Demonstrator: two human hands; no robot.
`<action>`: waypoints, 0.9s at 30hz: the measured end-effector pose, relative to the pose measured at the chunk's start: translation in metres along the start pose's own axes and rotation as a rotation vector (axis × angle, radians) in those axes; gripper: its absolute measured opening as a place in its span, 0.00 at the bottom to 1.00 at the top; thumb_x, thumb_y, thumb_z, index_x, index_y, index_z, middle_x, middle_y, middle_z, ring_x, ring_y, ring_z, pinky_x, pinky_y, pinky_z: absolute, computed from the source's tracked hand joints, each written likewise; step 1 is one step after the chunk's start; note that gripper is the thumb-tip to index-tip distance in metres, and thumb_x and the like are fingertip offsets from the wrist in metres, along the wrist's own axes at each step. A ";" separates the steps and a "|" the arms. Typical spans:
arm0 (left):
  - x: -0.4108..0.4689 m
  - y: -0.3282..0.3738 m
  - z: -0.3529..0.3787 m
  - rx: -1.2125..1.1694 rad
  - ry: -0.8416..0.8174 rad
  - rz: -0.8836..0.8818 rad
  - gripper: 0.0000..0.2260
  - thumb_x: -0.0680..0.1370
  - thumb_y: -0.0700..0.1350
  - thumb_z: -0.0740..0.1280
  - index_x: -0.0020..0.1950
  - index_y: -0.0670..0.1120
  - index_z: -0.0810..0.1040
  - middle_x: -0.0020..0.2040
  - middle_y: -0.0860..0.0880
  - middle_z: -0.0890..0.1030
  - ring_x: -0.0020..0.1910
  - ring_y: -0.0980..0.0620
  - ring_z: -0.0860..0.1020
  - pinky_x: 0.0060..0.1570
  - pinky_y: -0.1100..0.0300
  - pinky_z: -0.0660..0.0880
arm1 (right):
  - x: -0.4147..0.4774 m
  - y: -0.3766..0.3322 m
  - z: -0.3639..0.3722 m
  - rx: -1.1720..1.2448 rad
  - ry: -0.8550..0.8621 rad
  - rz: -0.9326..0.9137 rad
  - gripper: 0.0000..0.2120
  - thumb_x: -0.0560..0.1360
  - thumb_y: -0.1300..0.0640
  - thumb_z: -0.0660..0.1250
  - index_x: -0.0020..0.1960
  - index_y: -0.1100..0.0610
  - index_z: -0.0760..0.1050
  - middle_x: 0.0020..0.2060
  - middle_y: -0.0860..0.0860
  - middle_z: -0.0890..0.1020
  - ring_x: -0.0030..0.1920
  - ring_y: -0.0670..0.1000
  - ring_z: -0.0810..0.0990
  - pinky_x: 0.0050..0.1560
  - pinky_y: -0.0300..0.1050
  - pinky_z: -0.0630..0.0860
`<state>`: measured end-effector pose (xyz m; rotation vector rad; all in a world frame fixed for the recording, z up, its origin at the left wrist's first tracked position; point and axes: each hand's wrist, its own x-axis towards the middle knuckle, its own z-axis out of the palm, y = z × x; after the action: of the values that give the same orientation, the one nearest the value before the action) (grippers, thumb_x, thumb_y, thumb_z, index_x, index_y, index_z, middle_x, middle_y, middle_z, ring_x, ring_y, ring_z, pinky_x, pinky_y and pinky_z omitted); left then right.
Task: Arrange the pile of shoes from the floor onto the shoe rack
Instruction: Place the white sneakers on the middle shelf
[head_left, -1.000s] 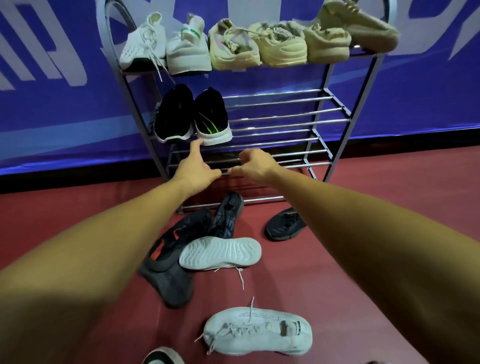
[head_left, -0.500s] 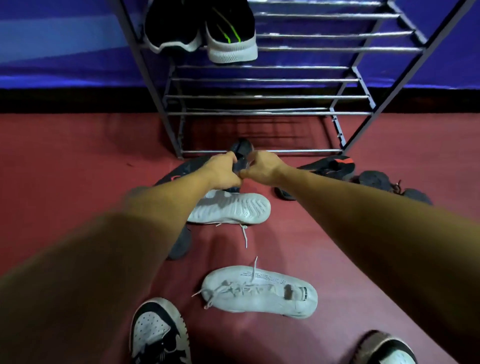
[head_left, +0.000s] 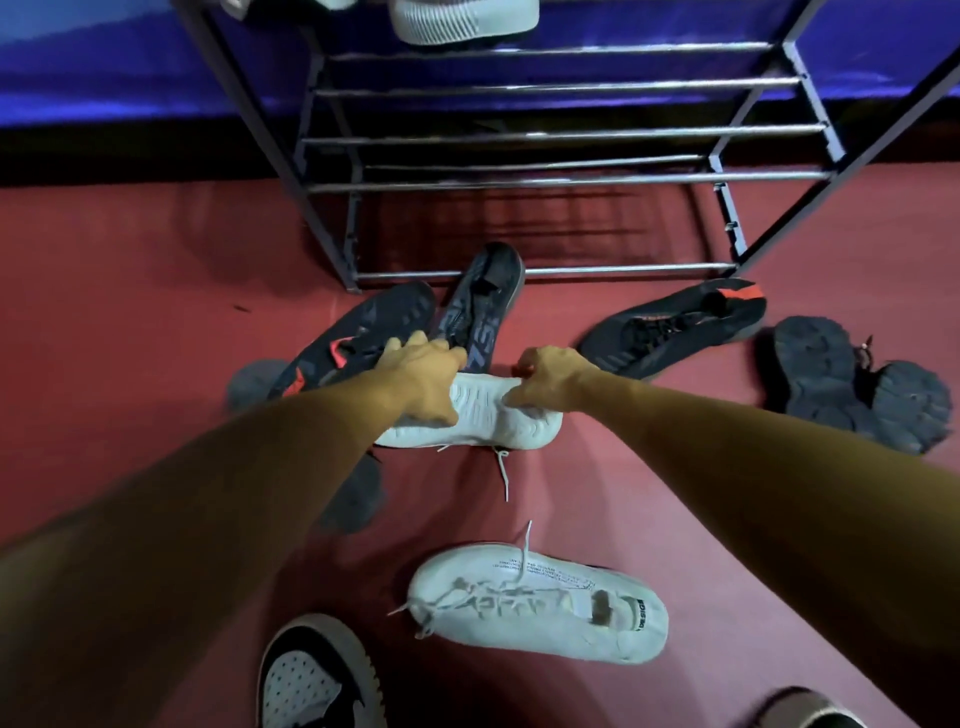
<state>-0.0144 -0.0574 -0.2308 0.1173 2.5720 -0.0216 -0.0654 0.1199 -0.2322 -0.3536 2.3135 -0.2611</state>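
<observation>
Where it lies sole-up on the red floor (head_left: 156, 312) before the shoe rack (head_left: 519, 137), one white sneaker (head_left: 483, 418) is held by two hands: the left hand (head_left: 421, 379) with fingers curled over its middle, the right hand (head_left: 550, 382) with fingers pinching one end. A second white sneaker (head_left: 535, 605) lies upright, farther from the rack. Nearer the rack lie three dark trainers: one grey lettered trainer (head_left: 478, 306), one red-marked black trainer (head_left: 358, 338) and one red-heeled black trainer (head_left: 675, 332). Two dark upturned shoes (head_left: 810, 374) sit off the rack's right leg.
</observation>
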 end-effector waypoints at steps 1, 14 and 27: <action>-0.003 -0.001 0.004 0.051 0.015 0.016 0.30 0.68 0.55 0.74 0.68 0.51 0.71 0.61 0.51 0.74 0.63 0.46 0.68 0.62 0.48 0.66 | 0.001 0.000 0.001 -0.017 -0.012 -0.007 0.25 0.73 0.42 0.70 0.65 0.54 0.78 0.57 0.53 0.82 0.56 0.56 0.80 0.54 0.48 0.78; -0.027 0.005 -0.036 0.002 0.049 0.026 0.16 0.70 0.56 0.69 0.52 0.55 0.67 0.49 0.51 0.72 0.54 0.48 0.68 0.53 0.51 0.61 | -0.045 -0.011 -0.037 -0.102 0.112 -0.050 0.18 0.68 0.43 0.71 0.55 0.50 0.82 0.49 0.48 0.83 0.49 0.53 0.81 0.42 0.44 0.75; -0.107 0.104 -0.190 0.090 0.200 0.233 0.42 0.62 0.66 0.76 0.67 0.50 0.63 0.63 0.46 0.75 0.61 0.42 0.69 0.55 0.46 0.65 | -0.214 0.010 -0.180 0.072 0.330 0.087 0.18 0.69 0.41 0.76 0.40 0.57 0.79 0.36 0.52 0.81 0.38 0.52 0.79 0.40 0.43 0.73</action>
<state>-0.0169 0.0453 -0.0119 0.4738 2.7395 -0.0405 -0.0542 0.2138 0.0310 -0.1821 2.6273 -0.3827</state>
